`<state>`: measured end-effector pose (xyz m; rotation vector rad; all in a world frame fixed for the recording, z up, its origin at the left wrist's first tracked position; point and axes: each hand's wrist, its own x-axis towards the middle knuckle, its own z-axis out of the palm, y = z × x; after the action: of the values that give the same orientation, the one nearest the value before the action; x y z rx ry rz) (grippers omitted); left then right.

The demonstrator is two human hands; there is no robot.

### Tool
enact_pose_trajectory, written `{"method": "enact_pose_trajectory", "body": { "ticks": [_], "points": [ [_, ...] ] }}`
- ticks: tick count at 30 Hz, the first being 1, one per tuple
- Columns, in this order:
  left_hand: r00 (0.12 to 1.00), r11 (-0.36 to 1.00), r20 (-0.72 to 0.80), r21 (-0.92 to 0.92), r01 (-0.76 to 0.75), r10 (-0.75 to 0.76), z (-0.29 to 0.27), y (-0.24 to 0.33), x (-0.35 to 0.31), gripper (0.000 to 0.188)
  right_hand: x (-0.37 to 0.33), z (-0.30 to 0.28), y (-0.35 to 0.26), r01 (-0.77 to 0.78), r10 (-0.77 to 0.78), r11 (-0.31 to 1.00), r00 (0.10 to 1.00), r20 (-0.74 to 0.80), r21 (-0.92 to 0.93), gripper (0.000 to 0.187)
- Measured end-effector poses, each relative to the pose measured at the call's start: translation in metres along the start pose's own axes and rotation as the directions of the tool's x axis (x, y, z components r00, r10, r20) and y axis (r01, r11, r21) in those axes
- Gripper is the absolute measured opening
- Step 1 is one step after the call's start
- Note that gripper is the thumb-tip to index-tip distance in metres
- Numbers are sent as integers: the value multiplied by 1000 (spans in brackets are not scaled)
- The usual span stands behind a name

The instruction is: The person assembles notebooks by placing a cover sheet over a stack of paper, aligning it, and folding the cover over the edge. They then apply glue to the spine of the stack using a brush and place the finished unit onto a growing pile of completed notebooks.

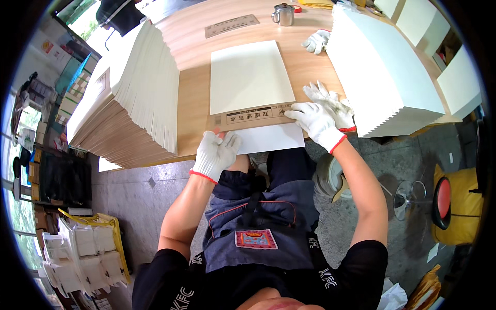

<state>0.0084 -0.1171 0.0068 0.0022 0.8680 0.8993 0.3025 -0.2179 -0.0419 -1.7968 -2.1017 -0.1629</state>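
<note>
In front of me on the table lies a cream paper block. A brown printed cover strip shows along its near edge, and a white paper flap sticks out over the table edge. My left hand, in a white glove with a red cuff, is closed at the strip's left end, beside the flap; some fingertips look bare. My right hand, gloved alike, lies with fingers stretched over the strip's right end. Just beyond it rests a loose white glove, partly hidden by that hand.
A tall stack of brown-covered pads stands at left, a tall white paper stack at right. Farther back are a metal mug, another glove and a brown printed card. A red-topped stool stands at right.
</note>
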Motion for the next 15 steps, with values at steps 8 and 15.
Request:
{"method": "enact_pose_trajectory", "body": {
  "ticks": [8, 15],
  "points": [
    [995, 936, 57, 348, 53, -77, 16, 12, 53, 26, 18, -19, 4, -123, 168, 971, 962, -216, 207, 25],
    [999, 895, 40, 444, -38, 22, 34, 42, 58, 34, 95, -39, 19, -758, 683, 186, 557, 472, 626, 53]
  ]
}}
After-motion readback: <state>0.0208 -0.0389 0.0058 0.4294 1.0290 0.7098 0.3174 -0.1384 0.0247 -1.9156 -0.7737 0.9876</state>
